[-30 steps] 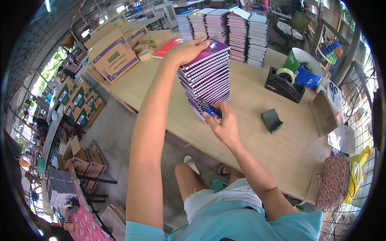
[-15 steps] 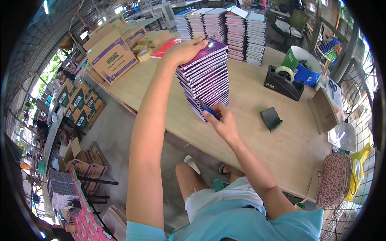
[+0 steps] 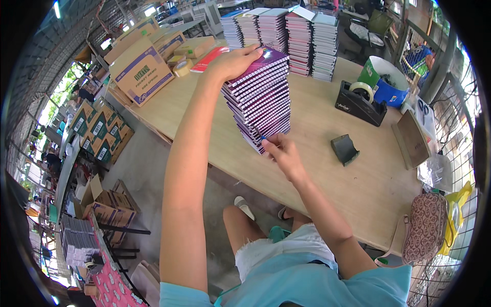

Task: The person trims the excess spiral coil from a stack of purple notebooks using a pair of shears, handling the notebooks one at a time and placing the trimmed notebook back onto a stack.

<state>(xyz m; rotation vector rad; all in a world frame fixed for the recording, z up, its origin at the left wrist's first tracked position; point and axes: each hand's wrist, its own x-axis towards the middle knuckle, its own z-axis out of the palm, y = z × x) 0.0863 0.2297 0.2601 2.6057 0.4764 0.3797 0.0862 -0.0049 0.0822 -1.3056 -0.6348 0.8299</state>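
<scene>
The left hand (image 3: 234, 63) lies flat atop the notebook stack (image 3: 261, 100); the right hand (image 3: 283, 153) pinches a blue tool (image 3: 263, 138) low beside it. Standing on the table (image 3: 322, 179), the stack is probably heavy, stiff, prone to sliding, best gripped low from opposite sides.

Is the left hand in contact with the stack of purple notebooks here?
Touching. The head view shows the left hand laid over the top of the purple notebook stack, with no gap showing.

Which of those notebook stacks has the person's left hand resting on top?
The purple-covered, spiral-bound notebook stack: the left hand rests on it, and it stands nearer than the row of paler notebook stacks behind.
</scene>
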